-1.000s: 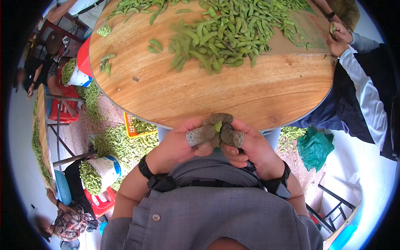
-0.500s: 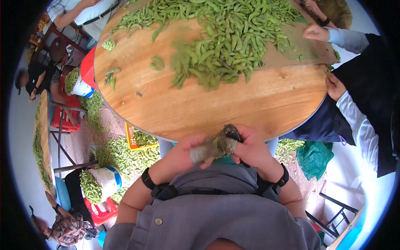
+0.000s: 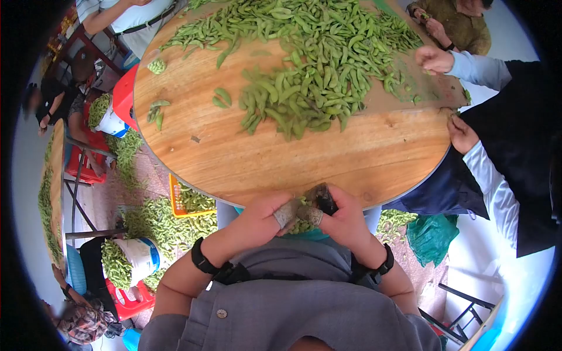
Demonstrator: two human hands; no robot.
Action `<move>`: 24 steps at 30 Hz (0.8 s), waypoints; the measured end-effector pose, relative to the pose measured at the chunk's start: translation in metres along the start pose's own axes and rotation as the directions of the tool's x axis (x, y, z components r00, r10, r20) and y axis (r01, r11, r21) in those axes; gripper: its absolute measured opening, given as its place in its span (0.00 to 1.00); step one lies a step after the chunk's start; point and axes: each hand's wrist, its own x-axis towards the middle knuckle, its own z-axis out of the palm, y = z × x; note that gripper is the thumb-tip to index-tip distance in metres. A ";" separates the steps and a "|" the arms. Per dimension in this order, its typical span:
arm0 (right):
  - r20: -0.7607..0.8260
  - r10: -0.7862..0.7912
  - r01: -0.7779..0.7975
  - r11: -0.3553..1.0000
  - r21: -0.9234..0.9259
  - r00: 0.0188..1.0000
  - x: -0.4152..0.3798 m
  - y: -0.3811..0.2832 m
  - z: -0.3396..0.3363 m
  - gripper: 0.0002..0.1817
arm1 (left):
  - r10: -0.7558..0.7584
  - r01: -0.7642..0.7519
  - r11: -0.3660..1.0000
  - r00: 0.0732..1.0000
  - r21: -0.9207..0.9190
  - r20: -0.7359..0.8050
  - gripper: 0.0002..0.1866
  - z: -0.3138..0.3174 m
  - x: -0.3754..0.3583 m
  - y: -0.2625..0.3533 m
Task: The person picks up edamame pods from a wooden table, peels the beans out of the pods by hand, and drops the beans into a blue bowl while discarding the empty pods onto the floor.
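My left hand (image 3: pixel 261 217) and my right hand (image 3: pixel 349 217) are close together at the table's near edge. Grey wrapping covers both thumbs, which almost meet, and a small green bean pod (image 3: pixel 303 201) shows between them, partly hidden. Dark material covers a finger of my right hand. Beneath the fingers, green pieces (image 3: pixel 300 227) lie in something teal on my lap. Across the round wooden table (image 3: pixel 252 167) spreads a big pile of green bean pods (image 3: pixel 328 67), with a few loose pods (image 3: pixel 222 97) to its left.
On the right, a co-worker's hands (image 3: pixel 462 134) are at the table edge. Others sit at left by a second table (image 3: pixel 57 193). The floor holds pods, an orange crate (image 3: pixel 175 196), a tipped white bucket (image 3: pixel 143 257) and a green bag (image 3: pixel 432 238).
The view has shifted slightly, so the table appears a little lower. My hands stay together, the left thumb now less blurred. The right-hand co-worker's upper hand has moved a little left.
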 end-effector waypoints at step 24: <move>-0.199 -0.530 0.163 0.558 -0.813 0.825 0.137 -0.024 -0.037 0.09 | 0.328 0.404 0.697 0.555 0.593 -0.764 0.10 -0.125 -0.113 -0.049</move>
